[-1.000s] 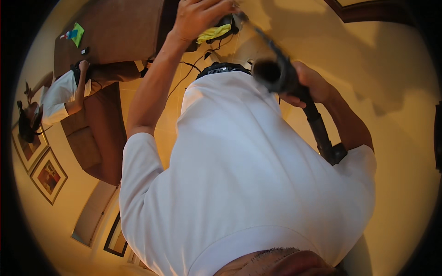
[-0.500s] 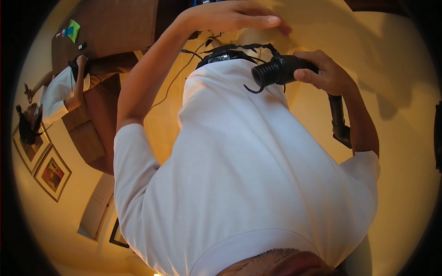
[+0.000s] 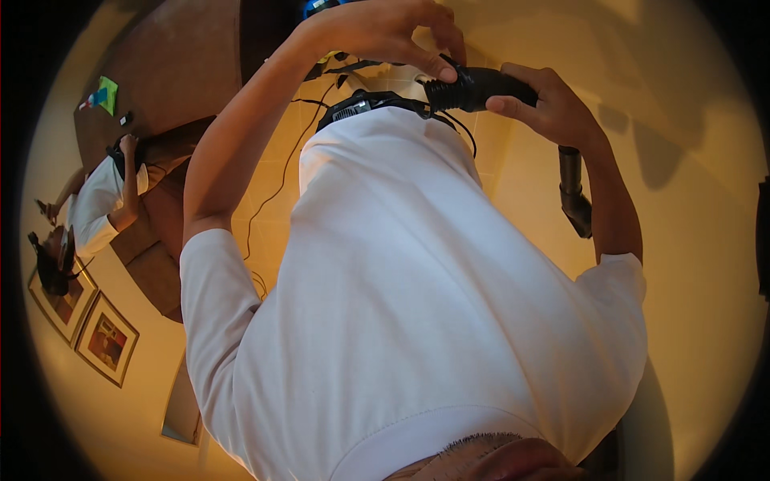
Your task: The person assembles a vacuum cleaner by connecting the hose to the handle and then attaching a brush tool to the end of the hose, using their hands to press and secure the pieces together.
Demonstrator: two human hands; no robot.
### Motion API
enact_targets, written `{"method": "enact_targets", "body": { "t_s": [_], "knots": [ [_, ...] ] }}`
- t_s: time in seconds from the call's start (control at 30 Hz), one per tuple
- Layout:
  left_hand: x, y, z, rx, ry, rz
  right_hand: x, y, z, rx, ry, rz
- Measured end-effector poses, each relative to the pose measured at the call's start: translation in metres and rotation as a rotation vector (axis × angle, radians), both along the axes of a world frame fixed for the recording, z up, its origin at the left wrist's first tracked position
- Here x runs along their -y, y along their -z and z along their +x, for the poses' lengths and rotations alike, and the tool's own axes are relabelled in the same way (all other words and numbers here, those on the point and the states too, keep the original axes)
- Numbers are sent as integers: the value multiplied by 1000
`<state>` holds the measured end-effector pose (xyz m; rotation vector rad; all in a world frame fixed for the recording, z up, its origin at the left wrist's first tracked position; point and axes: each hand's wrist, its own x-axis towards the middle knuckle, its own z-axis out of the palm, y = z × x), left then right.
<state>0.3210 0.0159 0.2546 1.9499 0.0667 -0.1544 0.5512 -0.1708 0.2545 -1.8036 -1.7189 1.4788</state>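
Observation:
My right hand (image 3: pixel 553 108) grips a black vacuum-type hose handle (image 3: pixel 489 84) in front of my white T-shirt (image 3: pixel 417 305). Fingertips of my left hand (image 3: pixel 385 32) pinch the ribbed end of that hose (image 3: pixel 445 88). A dark rigid tube (image 3: pixel 571 188) hangs from the handle beside my right forearm. Just under both hands, a black device (image 3: pixel 361 104) with thin cables sits at my waist.
Another person in a white shirt (image 3: pixel 96 204) is at the left beside brown furniture (image 3: pixel 176 72) that carries a small colourful item (image 3: pixel 100 94). Framed pictures (image 3: pixel 104 341) hang on the wall at lower left. The floor is pale tile (image 3: pixel 682 200).
The hose handle has swung in front of my waist. My left hand has let go of a yellow-green item and come down onto the ribbed hose end; my right hand kept its grip.

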Motion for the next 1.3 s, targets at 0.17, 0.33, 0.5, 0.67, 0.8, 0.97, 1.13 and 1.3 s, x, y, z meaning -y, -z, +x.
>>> {"method": "enact_targets", "body": {
  "t_s": [0.17,0.33,0.5,0.67,0.8,0.97,1.13,1.3],
  "knots": [
    [11,-17,0,147,-132,174,5,9,3,118,21,129],
    [57,-23,-2,290,-261,658,-1,24,12,143,176,197],
    [99,27,-22,300,-474,937,-7,39,31,-43,519,-85],
    [94,83,-59,280,-685,1002,-6,40,25,-482,610,-269],
    [111,96,-77,311,-974,783,-3,37,32,-604,673,-255],
    [90,92,-84,209,-1090,665,-4,31,34,-494,598,-169],
    [80,40,-8,273,-902,98,-12,10,18,-428,512,-116],
    [69,31,3,36,-907,-75,-12,-1,13,-417,495,-88]
  ]
}}
